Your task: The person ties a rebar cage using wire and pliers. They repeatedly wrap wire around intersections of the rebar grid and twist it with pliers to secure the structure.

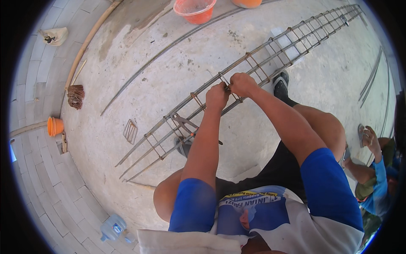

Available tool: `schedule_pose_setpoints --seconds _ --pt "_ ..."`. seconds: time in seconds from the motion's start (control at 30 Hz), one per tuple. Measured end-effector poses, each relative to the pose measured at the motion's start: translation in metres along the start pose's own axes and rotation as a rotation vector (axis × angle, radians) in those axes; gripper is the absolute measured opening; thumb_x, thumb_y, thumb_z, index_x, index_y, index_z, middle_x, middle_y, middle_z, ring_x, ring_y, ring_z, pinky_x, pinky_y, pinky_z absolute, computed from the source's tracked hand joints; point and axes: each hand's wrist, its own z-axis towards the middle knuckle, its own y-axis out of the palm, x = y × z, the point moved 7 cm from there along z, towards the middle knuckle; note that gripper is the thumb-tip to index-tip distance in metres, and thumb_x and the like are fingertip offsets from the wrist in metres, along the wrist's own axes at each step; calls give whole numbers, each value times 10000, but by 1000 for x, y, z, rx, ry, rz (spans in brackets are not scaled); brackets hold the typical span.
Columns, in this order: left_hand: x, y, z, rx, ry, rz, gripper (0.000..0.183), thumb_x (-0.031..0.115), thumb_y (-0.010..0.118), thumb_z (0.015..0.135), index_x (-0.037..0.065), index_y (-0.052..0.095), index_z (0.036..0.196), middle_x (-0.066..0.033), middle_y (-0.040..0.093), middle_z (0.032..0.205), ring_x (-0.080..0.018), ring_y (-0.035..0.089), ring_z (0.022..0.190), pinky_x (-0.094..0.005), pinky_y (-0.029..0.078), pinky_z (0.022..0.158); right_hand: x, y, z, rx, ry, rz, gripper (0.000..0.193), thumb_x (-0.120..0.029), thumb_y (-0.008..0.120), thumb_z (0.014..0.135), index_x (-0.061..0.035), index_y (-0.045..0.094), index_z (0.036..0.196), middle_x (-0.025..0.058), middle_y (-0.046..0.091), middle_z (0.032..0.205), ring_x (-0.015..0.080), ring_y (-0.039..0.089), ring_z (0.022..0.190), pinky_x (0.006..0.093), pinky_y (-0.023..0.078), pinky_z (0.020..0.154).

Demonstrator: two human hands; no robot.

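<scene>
Left to right: orange plastic bucket point(55, 126) by the grey block wall point(44, 156); bundle of rusty-brown bent wire point(75, 97) on the concrete floor point(148, 91); small rusty rectangular wire loop point(130, 131). Then the long grey steel rebar cage with rusty square stirrups point(248, 55), near left to far right, in front of the person. Dark steel pincers point(176, 117) lie across its near-left part. Left hand point(218, 96): clenched at a stirrup crossing. Right hand point(243, 84): clenched just beside it; can't tell what either pinches. Far right: thin dark loose bars point(371, 78) on the floor.

Cage probably heavy overall, stiff lengthwise, rough, not fragile; thin stirrups likely bend. Best grip: long bars, beside stirrups, clear of bar ends.
</scene>
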Motion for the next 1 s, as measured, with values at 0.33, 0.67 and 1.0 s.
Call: schedule_pose_setpoints --seconds 0.33,0.67,1.0 --pt "-28 12 16 -212 -283 -575 380 167 690 798 47 641 1156 -121 709 999 -238 659 968 -351 498 844 0 6 -6 29 22 18 237 -232 597 830 -25 710 843 227 674 824 407 660 818 488 530 751" --pt "-19 -11 7 -162 -360 -917 395 103 687 808 -67 650 1162 -108 696 965 -146 621 847 -262 478 747 -1 5 -9 48 16 13 215 -211 614 837 -22 715 847 233 672 823 406 660 821 479 529 757" --pt "-20 -6 -2 68 -372 -715 282 113 651 791 -33 714 1024 -166 711 876 -197 659 788 -327 492 722 0 6 -11 57 35 36 213 -219 616 841 -30 712 838 233 671 810 406 660 820 480 529 758"
